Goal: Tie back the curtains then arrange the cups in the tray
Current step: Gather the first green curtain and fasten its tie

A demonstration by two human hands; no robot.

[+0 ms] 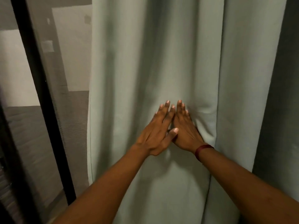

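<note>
- Left hand (159,130) – fingers straight, pressed flat on the curtain (145,62).
- Right hand (184,130) – fingers straight, flat on the same fold, touching the left.

Left hand (156,133) and right hand (184,130) press curtain (161,54).

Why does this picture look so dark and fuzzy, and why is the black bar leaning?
In the head view the light is dim, with soft shadows in the folds of the curtain; in the same view the left hand and right hand, flat on it, look slightly blurred; the black window frame leans, likely because the wide-angle lens bends edges.
</note>
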